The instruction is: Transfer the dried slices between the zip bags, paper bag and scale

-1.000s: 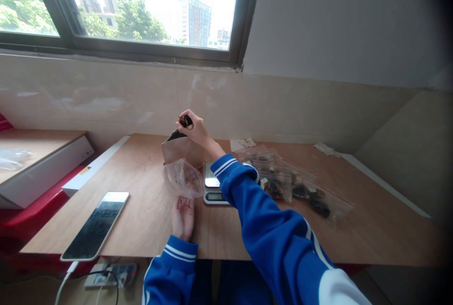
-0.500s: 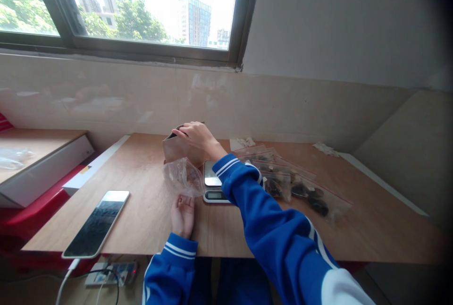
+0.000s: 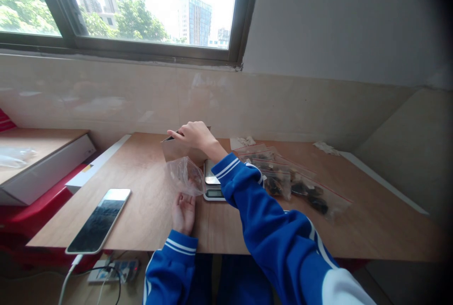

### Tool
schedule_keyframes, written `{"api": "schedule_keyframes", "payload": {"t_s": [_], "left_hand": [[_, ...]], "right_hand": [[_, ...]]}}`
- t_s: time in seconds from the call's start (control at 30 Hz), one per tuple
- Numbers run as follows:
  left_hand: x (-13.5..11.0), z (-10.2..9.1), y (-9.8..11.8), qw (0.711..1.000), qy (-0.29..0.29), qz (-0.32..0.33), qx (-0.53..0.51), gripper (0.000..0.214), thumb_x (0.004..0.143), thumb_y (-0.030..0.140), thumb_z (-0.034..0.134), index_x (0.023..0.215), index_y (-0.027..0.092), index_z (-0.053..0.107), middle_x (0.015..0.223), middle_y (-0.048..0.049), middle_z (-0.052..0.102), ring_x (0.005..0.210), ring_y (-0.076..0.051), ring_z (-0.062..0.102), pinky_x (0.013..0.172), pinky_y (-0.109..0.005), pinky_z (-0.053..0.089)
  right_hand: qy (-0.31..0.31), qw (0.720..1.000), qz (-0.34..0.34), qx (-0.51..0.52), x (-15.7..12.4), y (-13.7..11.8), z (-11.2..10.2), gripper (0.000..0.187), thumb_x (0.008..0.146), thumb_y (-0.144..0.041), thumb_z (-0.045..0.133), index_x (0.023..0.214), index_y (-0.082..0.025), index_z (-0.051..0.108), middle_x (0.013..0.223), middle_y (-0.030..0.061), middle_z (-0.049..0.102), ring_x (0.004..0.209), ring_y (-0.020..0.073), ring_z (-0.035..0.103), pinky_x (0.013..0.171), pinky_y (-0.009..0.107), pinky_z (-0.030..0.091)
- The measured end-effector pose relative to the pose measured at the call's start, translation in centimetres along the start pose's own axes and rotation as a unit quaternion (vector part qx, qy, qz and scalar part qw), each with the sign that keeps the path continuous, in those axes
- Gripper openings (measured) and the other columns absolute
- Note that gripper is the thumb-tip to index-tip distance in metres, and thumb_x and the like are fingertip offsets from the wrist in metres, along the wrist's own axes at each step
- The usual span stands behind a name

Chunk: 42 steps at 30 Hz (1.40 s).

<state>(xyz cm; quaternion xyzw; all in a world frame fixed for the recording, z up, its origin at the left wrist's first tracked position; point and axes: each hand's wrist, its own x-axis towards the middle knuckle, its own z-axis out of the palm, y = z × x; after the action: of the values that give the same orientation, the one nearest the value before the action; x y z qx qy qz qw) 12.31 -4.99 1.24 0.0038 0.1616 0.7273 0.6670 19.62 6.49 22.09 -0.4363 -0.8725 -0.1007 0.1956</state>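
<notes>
My right hand (image 3: 196, 136) reaches across to a brown cardboard box (image 3: 177, 150) behind the bag. The hand is bent over the top of the box, and most of its fingers are hidden behind the rim. Nearer to me, a clear plastic bag (image 3: 184, 177) stands puffed out in front of the box. My left hand (image 3: 184, 213) is palm up beneath the bag, its fingertips closed at the bag's lower edge and partly hidden by it. A small digital scale (image 3: 214, 194) lies right of the bag, partly covered by my right sleeve.
Several zip bags (image 3: 278, 182) with dark items lie to the right, overlapping. A phone (image 3: 99, 222) on a charging cable rests at the left table edge. Crumpled white tissue (image 3: 327, 149) lies at the back right. A power strip (image 3: 113, 271) sits below the table.
The cardboard box has tilted slightly, its far right corner a little lower and further right. My right hand has shifted only slightly; the left hand and bag have moved slightly right.
</notes>
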Motion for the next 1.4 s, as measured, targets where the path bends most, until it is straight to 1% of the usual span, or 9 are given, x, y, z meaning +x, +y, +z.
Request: {"api": "schedule_keyframes", "payload": {"t_s": [0.27, 0.47, 0.57, 0.73, 0.83, 0.97, 1.1, 1.27, 1.4], "left_hand": [[-0.2, 0.2, 0.1, 1.000, -0.002, -0.002, 0.031, 0.039, 0.090, 0.010, 0.036, 0.124, 0.013, 0.055, 0.114, -0.0116, 0.067, 0.106, -0.019, 0.063, 0.086, -0.028, 0.053], [-0.6, 0.9, 0.1, 0.993, 0.014, 0.020, 0.117, 0.031, 0.089, 0.013, 0.041, 0.111, 0.015, 0.062, 0.106, -0.0080, 0.070, 0.102, -0.017, 0.065, 0.084, -0.027, 0.054], [-0.8, 1.2, 0.0, 0.985, 0.028, 0.015, 0.169, 0.022, 0.085, 0.013, 0.049, 0.101, 0.013, 0.064, 0.104, -0.0086, 0.070, 0.101, -0.018, 0.065, 0.083, -0.026, 0.054], [-1.1, 1.0, -0.1, 0.973, 0.004, 0.028, 0.230, 0.009, 0.079, 0.017, 0.061, 0.087, 0.015, 0.064, 0.101, -0.0075, 0.071, 0.092, -0.019, 0.067, 0.078, -0.026, 0.055], [-1.2, 0.7, -0.1, 0.963, -0.016, 0.042, 0.267, 0.010, 0.079, 0.023, 0.063, 0.087, 0.017, 0.062, 0.099, -0.0067, 0.071, 0.089, -0.019, 0.068, 0.073, -0.025, 0.055], [-1.3, 0.6, 0.3, 0.954, -0.007, 0.056, 0.296, 0.016, 0.078, 0.027, 0.064, 0.091, 0.017, 0.060, 0.101, -0.0072, 0.070, 0.091, -0.019, 0.067, 0.076, -0.027, 0.053], [-1.4, 0.5, 0.6, 0.944, -0.007, 0.060, 0.323, 0.023, 0.074, 0.030, 0.067, 0.090, 0.016, 0.059, 0.096, -0.0088, 0.071, 0.084, -0.019, 0.068, 0.070, -0.027, 0.053], [-1.6, 0.7, 0.9, 0.926, 0.013, 0.076, 0.370, 0.033, 0.066, 0.033, 0.074, 0.086, 0.016, 0.055, 0.075, -0.0038, 0.071, 0.057, -0.014, 0.064, 0.054, -0.024, 0.050], [-1.8, 1.5, 1.5, 0.914, -0.002, 0.067, 0.400, 0.038, 0.061, 0.037, 0.077, 0.085, 0.016, 0.055, 0.068, -0.0024, 0.070, 0.054, -0.013, 0.062, 0.054, -0.025, 0.049]], "right_hand": [[0.139, 0.982, 0.085, 0.096, -6.1, -0.5, -1.6, 0.051, 0.096, -0.049, 0.025, 0.076, -0.019, 0.061, 0.084, 0.0035, 0.067, 0.084, 0.0157, 0.056, 0.076, 0.027, 0.034], [0.013, 0.977, 0.086, 0.194, -10.3, 0.0, 2.0, 0.038, 0.085, -0.054, 0.050, 0.076, -0.018, 0.062, 0.076, 0.0018, 0.066, 0.071, 0.0145, 0.056, 0.067, 0.026, 0.033], [0.049, 0.957, 0.138, 0.251, -10.7, 1.3, 3.3, 0.036, 0.089, -0.044, 0.046, 0.069, -0.019, 0.062, 0.065, -0.0005, 0.063, 0.061, 0.0128, 0.054, 0.059, 0.024, 0.031], [0.137, 0.881, 0.215, 0.398, -11.5, 3.2, 4.5, 0.041, 0.088, -0.050, 0.043, 0.071, -0.019, 0.064, 0.061, -0.0003, 0.061, 0.057, 0.0137, 0.053, 0.055, 0.023, 0.035], [0.167, 0.816, 0.250, 0.493, -13.4, 2.9, 5.7, 0.043, 0.085, -0.057, 0.044, 0.080, -0.019, 0.062, 0.072, 0.0021, 0.063, 0.063, 0.0147, 0.056, 0.058, 0.024, 0.041], [0.071, 0.703, 0.301, 0.640, -17.2, 0.6, 7.8, 0.051, 0.082, -0.066, 0.040, 0.098, -0.019, 0.054, 0.089, 0.0060, 0.063, 0.068, 0.0159, 0.061, 0.057, 0.027, 0.047], [0.044, 0.641, 0.306, 0.702, -20.0, -1.6, 9.6, 0.047, 0.070, -0.056, 0.065, 0.095, -0.021, 0.048, 0.079, 0.0014, 0.062, 0.061, 0.0141, 0.062, 0.059, 0.027, 0.050], [0.041, 0.644, 0.307, 0.700, -21.3, -1.3, 9.6, 0.043, 0.070, -0.053, 0.065, 0.090, -0.020, 0.047, 0.069, -0.0012, 0.063, 0.037, 0.0106, 0.052, 0.040, 0.023, 0.039], [0.032, 0.699, 0.297, 0.650, -22.3, 0.3, 9.2, 0.040, 0.076, -0.052, 0.059, 0.094, -0.017, 0.054, 0.068, 0.0031, 0.066, 0.047, 0.0137, 0.055, 0.047, 0.025, 0.040]]}}
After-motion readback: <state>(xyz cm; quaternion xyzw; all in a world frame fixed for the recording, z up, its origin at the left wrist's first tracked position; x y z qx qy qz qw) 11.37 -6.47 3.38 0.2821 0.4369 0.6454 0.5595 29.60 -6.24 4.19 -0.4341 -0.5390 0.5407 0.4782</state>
